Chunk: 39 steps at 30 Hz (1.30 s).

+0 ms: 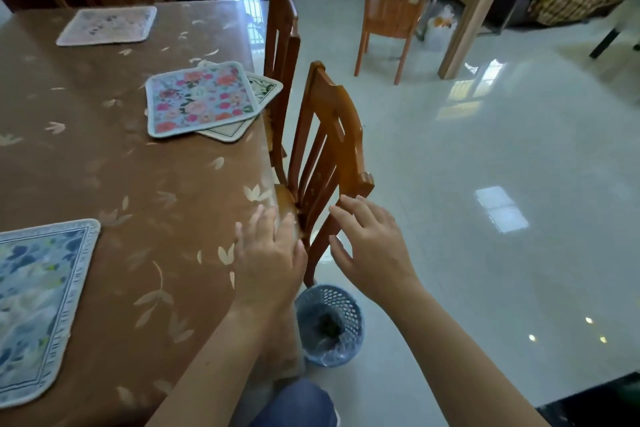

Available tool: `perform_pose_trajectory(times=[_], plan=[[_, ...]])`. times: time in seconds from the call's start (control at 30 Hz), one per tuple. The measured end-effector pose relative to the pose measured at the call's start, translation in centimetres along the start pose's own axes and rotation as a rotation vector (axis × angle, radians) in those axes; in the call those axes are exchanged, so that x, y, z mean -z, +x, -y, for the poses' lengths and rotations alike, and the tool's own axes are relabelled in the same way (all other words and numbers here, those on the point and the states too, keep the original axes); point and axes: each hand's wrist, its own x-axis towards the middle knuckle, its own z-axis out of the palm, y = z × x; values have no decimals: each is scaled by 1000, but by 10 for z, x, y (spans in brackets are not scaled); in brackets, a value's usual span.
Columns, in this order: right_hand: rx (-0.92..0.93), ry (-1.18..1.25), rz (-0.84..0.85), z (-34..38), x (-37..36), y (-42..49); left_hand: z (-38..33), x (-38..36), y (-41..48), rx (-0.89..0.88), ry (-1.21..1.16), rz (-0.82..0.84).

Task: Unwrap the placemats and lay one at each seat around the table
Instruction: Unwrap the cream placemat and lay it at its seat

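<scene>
**mat_q:** so what are the hands doing, holding a mat or what?

**tabletop_t:** nope, both empty. The left hand (268, 260) is spread flat over the counter (121, 166) edge. The right hand (370, 250) is spread too, fingertips right by the top rail of the nearest chair (329, 135). Can't tell if it's actually touching.

**mat_q:** and the mats?

**tabletop_t:** all on the counter. The blue placemat (38, 305) lies well left of the left hand. Ahead of that hand, farther out, a pink floral placemat (201, 99) sits on top of a cream placemat (263, 87) that's turned at an angle. The pale pink placemat (107, 25) is farthest off. A blue mesh bin (329, 324) stands on the floor, just below and between the two wrists.
</scene>
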Motion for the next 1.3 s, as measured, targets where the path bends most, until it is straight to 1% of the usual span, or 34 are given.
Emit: perform_pose_trajectory(times=[0.2,0.4,0.5,0.6,0.73,0.8,0.97,1.13,1.3], plan=[[90,14,34,-16,-2,71,5,-17,49,100,29,-46],[167,49,62,-46,-2,109,-13,-31,80,163,85,-42],[214,76,71,-73,4,122,-36,-40,91,207,90,-67],[287,113,96,-107,16,134,-70,-56,102,296,89,-79],[418,119,122,-168,44,153,-126,-79,125,443,62,-115],[473,108,103,-201,58,165,-151,-89,139,482,72,-130],[487,87,174,-260,79,198,-191,-102,168,534,118,-146],[514,118,160,-278,77,223,-189,-112,184,582,127,-128],[578,154,144,-267,64,260,-163,-116,211,634,139,-163]])
